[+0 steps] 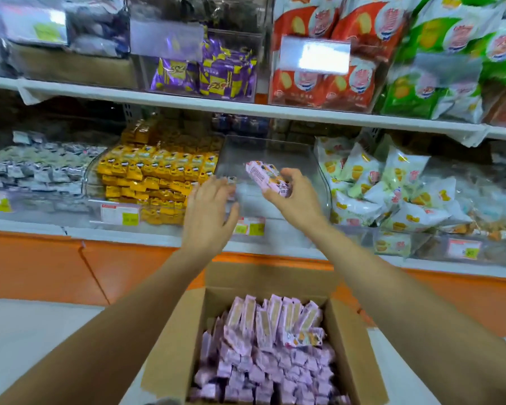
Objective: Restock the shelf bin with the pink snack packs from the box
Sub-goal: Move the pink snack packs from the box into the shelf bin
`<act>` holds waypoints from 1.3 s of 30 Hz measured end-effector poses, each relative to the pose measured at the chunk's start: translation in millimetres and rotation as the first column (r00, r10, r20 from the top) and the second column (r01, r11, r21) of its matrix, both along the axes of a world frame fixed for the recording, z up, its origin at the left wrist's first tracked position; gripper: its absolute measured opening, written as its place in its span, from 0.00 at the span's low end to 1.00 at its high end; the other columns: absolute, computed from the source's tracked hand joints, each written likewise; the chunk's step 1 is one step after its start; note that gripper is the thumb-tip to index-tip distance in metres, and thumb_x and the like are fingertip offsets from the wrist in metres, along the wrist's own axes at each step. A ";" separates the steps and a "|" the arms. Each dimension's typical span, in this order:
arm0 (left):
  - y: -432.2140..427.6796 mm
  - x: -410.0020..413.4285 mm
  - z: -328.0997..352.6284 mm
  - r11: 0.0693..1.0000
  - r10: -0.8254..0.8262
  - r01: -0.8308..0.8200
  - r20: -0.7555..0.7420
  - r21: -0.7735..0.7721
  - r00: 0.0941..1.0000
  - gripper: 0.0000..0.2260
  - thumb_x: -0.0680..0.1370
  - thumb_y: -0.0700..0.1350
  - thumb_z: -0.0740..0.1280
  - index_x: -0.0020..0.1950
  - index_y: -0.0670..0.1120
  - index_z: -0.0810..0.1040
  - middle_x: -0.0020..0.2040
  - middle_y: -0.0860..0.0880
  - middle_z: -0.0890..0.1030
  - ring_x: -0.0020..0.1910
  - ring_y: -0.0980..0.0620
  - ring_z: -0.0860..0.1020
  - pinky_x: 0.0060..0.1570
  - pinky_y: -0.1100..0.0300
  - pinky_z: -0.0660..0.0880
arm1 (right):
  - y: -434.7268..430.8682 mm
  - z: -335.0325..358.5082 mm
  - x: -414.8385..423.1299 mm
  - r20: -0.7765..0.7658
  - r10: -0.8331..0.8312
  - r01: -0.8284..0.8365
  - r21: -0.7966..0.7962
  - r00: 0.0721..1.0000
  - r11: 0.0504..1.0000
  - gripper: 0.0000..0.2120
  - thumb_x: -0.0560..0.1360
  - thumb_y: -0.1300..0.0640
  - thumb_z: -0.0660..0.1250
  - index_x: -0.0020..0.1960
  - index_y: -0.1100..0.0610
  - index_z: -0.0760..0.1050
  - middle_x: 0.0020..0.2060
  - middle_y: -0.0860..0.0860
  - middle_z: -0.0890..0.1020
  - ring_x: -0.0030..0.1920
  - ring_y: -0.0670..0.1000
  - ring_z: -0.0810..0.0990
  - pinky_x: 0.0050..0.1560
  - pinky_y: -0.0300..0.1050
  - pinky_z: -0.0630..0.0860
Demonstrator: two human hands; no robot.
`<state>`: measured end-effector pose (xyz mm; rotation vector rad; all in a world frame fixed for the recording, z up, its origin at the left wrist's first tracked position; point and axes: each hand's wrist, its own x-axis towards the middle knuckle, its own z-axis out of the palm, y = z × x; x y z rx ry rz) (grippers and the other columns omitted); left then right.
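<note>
right hand (pixel 294 198): fingers curled round a stack of pink snack packs (pixel 264 174), over the clear shelf bin (pixel 275 149).
left hand (pixel 208 210): fingers spread wide, holding nothing, at the bin's front left.
box (pixel 173 361): below, full of pink packs.
risk: the stack may fan out on release, slipping over the front lip or into the yellow packs (pixel 158 173) alongside.

The shelf (pixel 123 232) holds a clear bin (pixel 246 150) between yellow packs (pixel 158 173) and white bags (pixel 386 185).
</note>
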<state>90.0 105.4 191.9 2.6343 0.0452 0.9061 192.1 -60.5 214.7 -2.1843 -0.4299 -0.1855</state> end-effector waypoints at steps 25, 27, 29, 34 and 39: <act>17.4 40.8 -44.4 0.959 0.061 -0.096 0.137 0.267 0.989 0.21 0.75 0.46 0.58 0.66 0.43 0.75 0.74 0.43 0.67 0.75 0.41 0.61 0.73 0.41 0.55 | 63.4 -15.7 64.7 -0.134 0.091 -0.095 -0.028 0.987 0.995 0.17 0.76 0.52 0.68 0.63 0.57 0.75 0.56 0.53 0.80 0.53 0.50 0.79 0.57 0.46 0.74; -0.2 28.1 -47.7 0.977 0.031 -0.076 0.224 0.197 0.974 0.19 0.73 0.45 0.60 0.63 0.43 0.76 0.69 0.42 0.70 0.68 0.41 0.65 0.69 0.44 0.59 | 40.8 -11.7 23.1 -0.006 0.167 -0.165 0.124 0.986 0.979 0.07 0.78 0.57 0.66 0.54 0.56 0.78 0.45 0.53 0.82 0.42 0.51 0.80 0.46 0.44 0.78; -23.4 9.9 -57.5 0.991 -0.040 0.004 0.270 0.135 0.962 0.16 0.72 0.45 0.61 0.57 0.43 0.76 0.60 0.43 0.71 0.56 0.42 0.68 0.57 0.47 0.63 | 11.0 -17.3 -23.6 0.076 0.239 -0.249 0.164 0.968 0.955 0.04 0.78 0.60 0.64 0.48 0.55 0.78 0.37 0.53 0.81 0.36 0.52 0.79 0.39 0.43 0.76; -71.7 -45.3 -140.4 0.904 -0.428 0.414 -0.256 -0.109 0.867 0.08 0.74 0.45 0.57 0.51 0.48 0.69 0.47 0.45 0.75 0.46 0.42 0.74 0.42 0.50 0.70 | -72.0 -108.2 -94.2 -0.145 0.307 -0.323 -0.102 0.941 0.941 0.03 0.77 0.60 0.65 0.45 0.55 0.77 0.34 0.43 0.79 0.34 0.41 0.76 0.39 0.39 0.73; -87.9 -98.5 -214.0 0.912 -0.371 0.366 -0.757 -0.186 0.538 0.19 0.78 0.46 0.62 0.69 0.50 0.71 0.66 0.49 0.72 0.65 0.47 0.71 0.57 0.56 0.71 | -136.3 -227.1 -126.7 -0.609 0.121 -0.495 -0.494 0.784 0.715 0.25 0.76 0.48 0.67 0.70 0.54 0.67 0.68 0.56 0.68 0.68 0.58 0.67 0.66 0.54 0.67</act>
